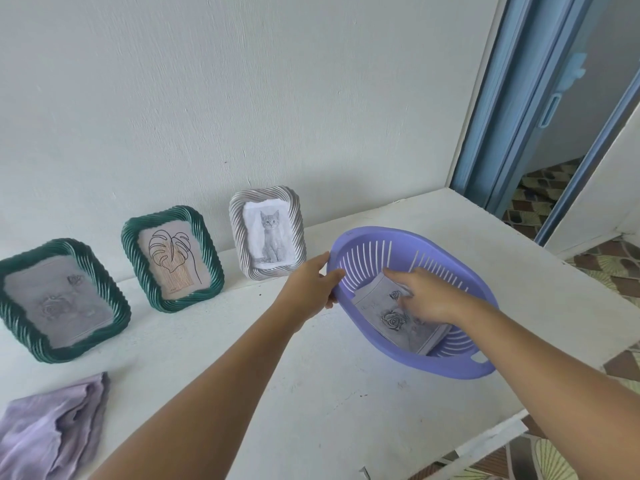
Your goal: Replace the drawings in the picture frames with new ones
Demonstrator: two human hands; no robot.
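Three picture frames lean against the wall on a white table: a green frame (62, 299) with a faint rose drawing at far left, a second green frame (172, 258) with a leaf line drawing, and a grey frame (266, 232) with a kitten picture. A purple slotted basket (412, 301) holds loose drawings; the top sheet (391, 317) shows roses. My left hand (311, 289) grips the basket's left rim. Inside the basket, my right hand (426, 297) has its fingers on the top rose sheet; whether it pinches the sheet is hidden.
A crumpled lilac cloth (52, 431) lies at the table's front left corner. The table's right edge (554, 393) drops to a patterned floor. A blue sliding door (526, 98) stands behind the table at right.
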